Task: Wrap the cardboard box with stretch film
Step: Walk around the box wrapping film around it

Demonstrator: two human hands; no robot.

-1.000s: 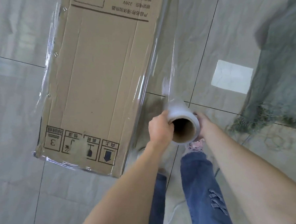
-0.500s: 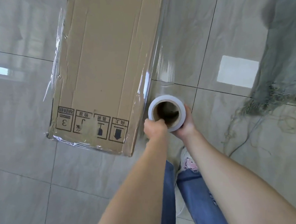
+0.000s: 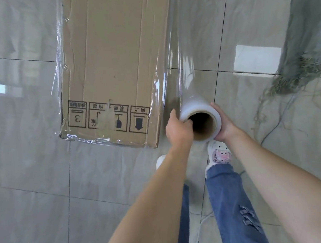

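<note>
The floor [image 3: 38, 183] was of large, glossy grey tiles with dark joints, and it reflected the light from a window.

The cardboard box [image 3: 114, 68] lay flat on this floor, long and narrow; its near short end carried four printed handling marks, and its far end ran out of the view. Clear film already lay over its upper face and hung loose and wrinkled along its left long edge and its near edge. From the right long edge of the box a sheet of stretch film [image 3: 178, 61] ran to the roll [image 3: 200, 119], which was held just beside the near right corner of the box, above the floor. I judge that the roll was kept low and close so that the film stayed tight against the side.

The left hand [image 3: 178, 129] gripped the roll at its left side with the fingers hooked over the rim into the hollow cardboard core, and the right hand [image 3: 224, 125] cupped the right side. This probably let the roll turn while the hands braked it.

Below the roll were two white shoes [image 3: 218, 153] and blue jeans [image 3: 232, 201]. A grey net [image 3: 304, 39] with loose cords lay near the far right edge of the floor.
</note>
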